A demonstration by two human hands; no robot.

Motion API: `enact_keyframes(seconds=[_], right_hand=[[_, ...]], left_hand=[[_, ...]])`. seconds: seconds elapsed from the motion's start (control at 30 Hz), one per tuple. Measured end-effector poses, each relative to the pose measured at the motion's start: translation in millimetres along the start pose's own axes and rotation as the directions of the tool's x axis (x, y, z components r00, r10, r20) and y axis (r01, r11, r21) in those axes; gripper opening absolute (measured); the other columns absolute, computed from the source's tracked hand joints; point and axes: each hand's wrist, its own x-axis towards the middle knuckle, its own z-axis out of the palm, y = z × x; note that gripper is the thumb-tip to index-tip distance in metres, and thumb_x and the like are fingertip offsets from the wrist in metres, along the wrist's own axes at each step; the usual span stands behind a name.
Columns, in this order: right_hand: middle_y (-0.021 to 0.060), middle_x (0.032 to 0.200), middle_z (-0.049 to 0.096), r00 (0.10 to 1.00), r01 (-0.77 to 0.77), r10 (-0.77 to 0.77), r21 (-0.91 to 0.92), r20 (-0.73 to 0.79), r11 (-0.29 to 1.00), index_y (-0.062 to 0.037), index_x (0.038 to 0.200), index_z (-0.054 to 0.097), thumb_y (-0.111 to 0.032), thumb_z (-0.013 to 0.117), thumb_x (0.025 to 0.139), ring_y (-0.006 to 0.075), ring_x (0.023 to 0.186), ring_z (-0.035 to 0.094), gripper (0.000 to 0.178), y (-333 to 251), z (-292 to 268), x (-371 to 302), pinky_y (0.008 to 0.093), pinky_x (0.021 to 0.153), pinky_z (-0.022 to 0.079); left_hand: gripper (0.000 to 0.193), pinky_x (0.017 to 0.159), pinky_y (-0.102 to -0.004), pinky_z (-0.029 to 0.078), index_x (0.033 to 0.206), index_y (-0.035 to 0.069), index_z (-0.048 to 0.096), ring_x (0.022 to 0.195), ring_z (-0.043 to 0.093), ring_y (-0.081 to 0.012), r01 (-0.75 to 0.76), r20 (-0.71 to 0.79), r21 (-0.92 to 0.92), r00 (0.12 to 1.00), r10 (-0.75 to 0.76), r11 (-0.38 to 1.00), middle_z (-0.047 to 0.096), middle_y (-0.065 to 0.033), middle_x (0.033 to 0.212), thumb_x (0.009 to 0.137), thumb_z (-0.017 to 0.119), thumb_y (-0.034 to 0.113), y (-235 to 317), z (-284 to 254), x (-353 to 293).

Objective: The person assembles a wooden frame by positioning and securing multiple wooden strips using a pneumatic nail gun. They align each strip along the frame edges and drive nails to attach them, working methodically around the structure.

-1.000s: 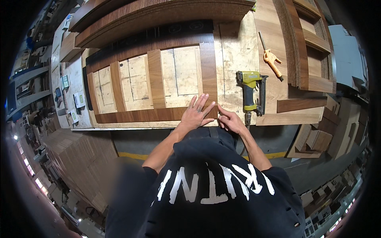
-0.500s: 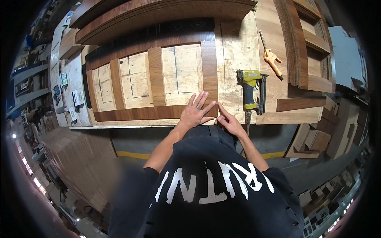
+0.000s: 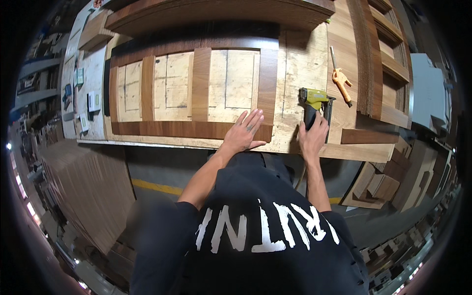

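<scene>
Pressing flat on the near right corner of the wooden frame (image 3: 200,88), my left hand (image 3: 240,136) is open, its fingers lying nearly side by side and pointing away from me, the thumb spread out to the right along the near rail; it grips nothing. My right hand (image 3: 313,138) is partly closed about the dark handle of the green nail gun (image 3: 317,97), thumb on the left side of it and fingers curled over the right; how tight that hold is, I cannot tell. The gun is on the surface (image 3: 296,73), to the right of the frame and apart from it, its head pointing away from me. The frame lies flat in front of me, near the edge, its crosspieces dividing it into openings. Beyond the gun, to the right, lies an orange air blower (image 3: 341,84), and nearer me a dark wooden strip (image 3: 368,136)
</scene>
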Motion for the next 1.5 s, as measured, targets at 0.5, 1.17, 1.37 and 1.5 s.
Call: enact_keyframes(seconds=[0.5, 1.17, 1.37, 1.5], right_hand=[[0.003, 0.069, 0.062, 0.608, -0.652, 0.227, 0.316, 0.761, 0.69, -0.0022, 0.108, 0.066, -0.029, 0.076, 0.092, 0.0131, 0.058, 0.06, 0.033, -5.6, -67.4, 57.2, 0.0301, 0.054, 0.048], [0.0277, 0.083, 0.071, 0.545, 0.096, -0.21, 0.189, 0.812, 0.977, 0.0031, 0.106, 0.071, -0.015, 0.076, 0.077, 0.0439, 0.081, 0.071, 0.035, -44.0, -42.1, 26.9, 0.0458, 0.074, 0.057], [0.0266, 0.083, 0.071, 0.538, 0.067, -0.197, 0.191, 0.82, 0.979, 0.0031, 0.103, 0.071, -0.016, 0.076, 0.078, 0.0437, 0.079, 0.071, 0.032, -42.7, -40.5, 25.3, 0.0458, 0.073, 0.057], [0.0253, 0.083, 0.072, 0.544, 0.051, -0.193, 0.198, 0.817, 0.979, 0.0021, 0.1, 0.071, -0.017, 0.076, 0.078, 0.0428, 0.078, 0.071, 0.029, -46.5, -41.6, 25.8, 0.0454, 0.073, 0.057]], left_hand=[[0.095, 0.128, -0.0444, 0.022, 0.154, -0.001, 0.041, 0.155, 0.027, -0.0262, 0.048, -0.034, 0.003, 0.998, -0.048, 0.999, 0.033, -0.0113, 0.166, 0.091, 0.058, 0.069, -2.0, 9.4, -12.0], [0.109, 0.127, -0.0487, 0.02, 0.161, 0.012, 0.035, 0.155, 0.028, -0.0202, 0.129, 0.057, -0.05, 0.99, -0.126, 0.99, 0.032, -0.0023, 0.168, 0.074, 0.08, 0.06, -3.3, 7.5, -13.3], [0.106, 0.127, -0.0487, 0.02, 0.159, 0.012, 0.037, 0.155, 0.028, -0.0199, 0.123, 0.062, -0.053, 0.991, -0.119, 0.991, 0.031, -0.0022, 0.168, 0.075, 0.079, 0.06, -3.7, 8.2, -13.0], [0.104, 0.127, -0.0482, 0.019, 0.159, 0.012, 0.038, 0.155, 0.027, -0.0195, 0.127, 0.085, -0.04, 0.989, -0.123, 0.991, 0.031, -0.0021, 0.169, 0.076, 0.079, 0.06, -3.1, 6.2, -11.3]])
